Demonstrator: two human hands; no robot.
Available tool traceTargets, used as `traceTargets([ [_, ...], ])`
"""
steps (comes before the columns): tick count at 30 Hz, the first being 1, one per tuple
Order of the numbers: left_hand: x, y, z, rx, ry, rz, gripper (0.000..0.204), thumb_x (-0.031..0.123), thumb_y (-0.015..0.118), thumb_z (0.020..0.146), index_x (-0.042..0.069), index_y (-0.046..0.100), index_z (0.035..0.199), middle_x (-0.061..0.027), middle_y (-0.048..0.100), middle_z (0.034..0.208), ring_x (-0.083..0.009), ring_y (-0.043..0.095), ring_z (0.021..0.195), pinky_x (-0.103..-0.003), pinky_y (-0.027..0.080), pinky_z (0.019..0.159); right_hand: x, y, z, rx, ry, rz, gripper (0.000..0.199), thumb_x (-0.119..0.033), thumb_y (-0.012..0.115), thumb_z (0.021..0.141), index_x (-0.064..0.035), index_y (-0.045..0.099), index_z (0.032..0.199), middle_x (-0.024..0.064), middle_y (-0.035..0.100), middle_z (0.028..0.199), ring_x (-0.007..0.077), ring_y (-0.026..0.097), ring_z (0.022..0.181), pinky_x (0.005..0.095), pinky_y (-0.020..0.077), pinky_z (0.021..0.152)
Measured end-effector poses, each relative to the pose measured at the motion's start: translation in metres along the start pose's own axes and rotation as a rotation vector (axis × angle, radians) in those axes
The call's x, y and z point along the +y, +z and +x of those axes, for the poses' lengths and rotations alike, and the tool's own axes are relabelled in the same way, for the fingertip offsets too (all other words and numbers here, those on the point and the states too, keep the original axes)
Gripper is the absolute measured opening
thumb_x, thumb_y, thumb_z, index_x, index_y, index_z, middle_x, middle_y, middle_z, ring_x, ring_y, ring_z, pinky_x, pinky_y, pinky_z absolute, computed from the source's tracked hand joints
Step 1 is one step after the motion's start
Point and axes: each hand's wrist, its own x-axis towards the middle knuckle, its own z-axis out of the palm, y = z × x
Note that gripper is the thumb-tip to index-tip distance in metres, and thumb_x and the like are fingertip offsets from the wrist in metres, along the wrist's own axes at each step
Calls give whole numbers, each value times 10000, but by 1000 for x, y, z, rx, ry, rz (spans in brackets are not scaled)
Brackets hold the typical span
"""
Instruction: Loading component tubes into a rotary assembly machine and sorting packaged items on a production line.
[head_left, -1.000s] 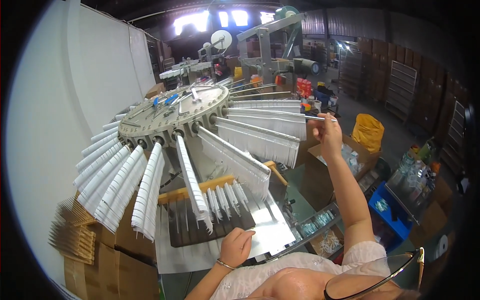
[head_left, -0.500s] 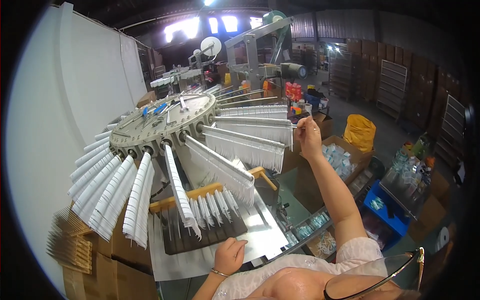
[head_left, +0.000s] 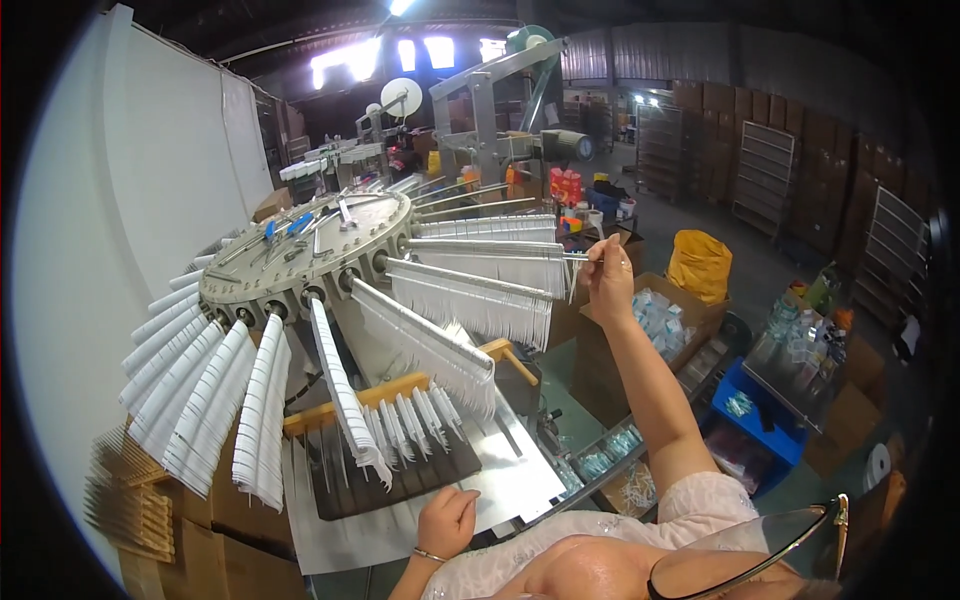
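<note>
Pinching a rod's tip, right hand fingers closed, left hand fisted on metal tray

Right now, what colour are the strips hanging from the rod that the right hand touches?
White. The strips hang in a fringe from the rod, best seen in the head view.

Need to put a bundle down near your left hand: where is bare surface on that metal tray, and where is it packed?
Bare sheet metal lies right of the dark comb plate, between the left hand and the wooden bar. The plate under the white hanging strips is crowded. The right hand is at a rod tip.
</note>
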Motion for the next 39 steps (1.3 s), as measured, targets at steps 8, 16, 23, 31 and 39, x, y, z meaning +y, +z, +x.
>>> traceTargets([
  [8, -7, -1, -4, -4, -19, 22, 87, 68, 551, 714, 63, 608, 779, -82, 515, 656, -245, 524, 578, -319, 419, 512, -8, -6, -2, 29, 18, -5, 376, -430, 401, 862, -94, 450, 700, -8, 433, 608, 67, 397, 487, 198, 327, 418],
  [16, -9, -1, -4, -16, -16, 34, 85, 63, 558, 709, 67, 610, 776, -79, 529, 663, -240, 534, 582, -312, 426, 512, -7, -12, 0, 41, 43, -17, 407, -476, 412, 841, -97, 452, 696, -17, 409, 557, 63, 385, 468, 184, 311, 409],
  [23, -13, 0, -4, -33, 0, 27, 86, 60, 555, 710, 59, 609, 777, -83, 528, 658, -239, 532, 580, -311, 424, 510, -15, -8, -3, 60, 19, 4, 415, -477, 404, 846, -97, 459, 689, -19, 404, 545, 62, 381, 459, 185, 301, 402],
  [31, -11, 4, -3, -30, 2, 21, 88, 60, 557, 708, 54, 614, 775, -82, 516, 643, -238, 523, 566, -311, 420, 505, -20, -24, 3, 112, 15, -3, 406, -462, 412, 850, -99, 460, 674, -20, 403, 535, 61, 371, 449, 180, 291, 398],
  [39, -11, 1, -6, -23, 5, 44, 87, 66, 556, 712, 57, 614, 775, -82, 516, 649, -241, 524, 564, -312, 420, 501, -18, -29, 0, 122, 7, 42, 385, -449, 420, 852, -112, 460, 671, -34, 391, 533, 57, 366, 455, 181, 270, 380],
])
